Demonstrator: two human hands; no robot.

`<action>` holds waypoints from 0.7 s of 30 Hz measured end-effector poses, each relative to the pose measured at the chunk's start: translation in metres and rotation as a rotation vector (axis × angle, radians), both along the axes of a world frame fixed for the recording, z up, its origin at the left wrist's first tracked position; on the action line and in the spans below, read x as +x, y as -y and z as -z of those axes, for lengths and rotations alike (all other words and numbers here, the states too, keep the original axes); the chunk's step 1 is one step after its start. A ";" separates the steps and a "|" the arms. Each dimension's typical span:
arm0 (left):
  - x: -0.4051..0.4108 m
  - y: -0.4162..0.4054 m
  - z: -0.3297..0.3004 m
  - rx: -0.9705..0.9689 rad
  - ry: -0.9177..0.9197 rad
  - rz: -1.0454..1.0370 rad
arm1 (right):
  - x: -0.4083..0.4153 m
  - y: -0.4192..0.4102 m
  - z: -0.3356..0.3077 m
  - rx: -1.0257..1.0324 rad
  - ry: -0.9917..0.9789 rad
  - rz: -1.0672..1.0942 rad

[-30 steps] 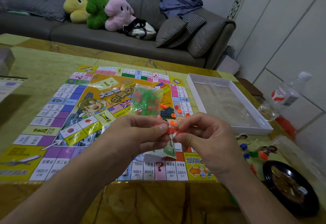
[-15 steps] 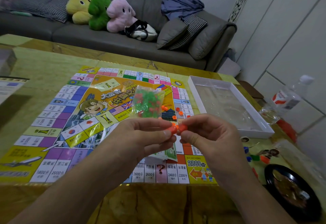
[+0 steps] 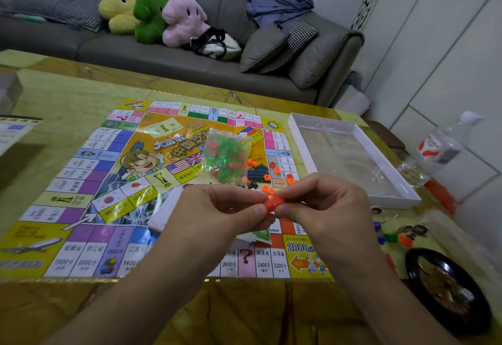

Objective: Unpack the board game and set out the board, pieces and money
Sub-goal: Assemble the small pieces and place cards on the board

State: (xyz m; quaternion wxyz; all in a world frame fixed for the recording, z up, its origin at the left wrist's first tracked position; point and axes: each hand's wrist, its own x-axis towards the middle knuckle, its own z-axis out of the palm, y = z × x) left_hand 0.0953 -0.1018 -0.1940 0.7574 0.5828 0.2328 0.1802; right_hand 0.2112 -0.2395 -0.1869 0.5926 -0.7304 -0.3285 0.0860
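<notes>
Item: game board (image 3: 89,192), laid flat on the table, reaching from far left of the hands to beneath them; already set out.

Item: clear bag of pieces (image 3: 225,158), green and red, lying on the board just beyond the hands, between them.

Item: left hand (image 3: 217,210), fingers curled, thumb and forefinger pinched on an orange piece (image 3: 272,204).

Item: orange piece, held above the board's near edge, gripped from both sides; whether one piece or two joined cannot be told.

Item: right hand (image 3: 326,208), likewise curled and pinched on the same piece, fingertips touching the left hand's.

Item: loose orange pieces (image 3: 276,171), scattered on the board just beyond the right hand.

Item: white box tray (image 3: 391,179), to the right of the hands, beside the board.

Item: small coloured tokens (image 3: 394,238), on the table right of the right wrist.

Step judged in hand: sorting or separating pieces. Next move likely calls for pulling the piece apart or setting it down with the loose ones. Money not clearly identifiable.
</notes>
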 end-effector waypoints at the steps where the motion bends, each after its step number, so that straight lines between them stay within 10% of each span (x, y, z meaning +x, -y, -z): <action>1: 0.000 0.002 0.001 0.047 -0.009 -0.021 | -0.001 0.000 0.000 -0.005 -0.004 0.004; 21: 0.000 0.007 0.012 -0.312 0.086 -0.074 | -0.014 -0.008 0.009 0.087 -0.100 0.045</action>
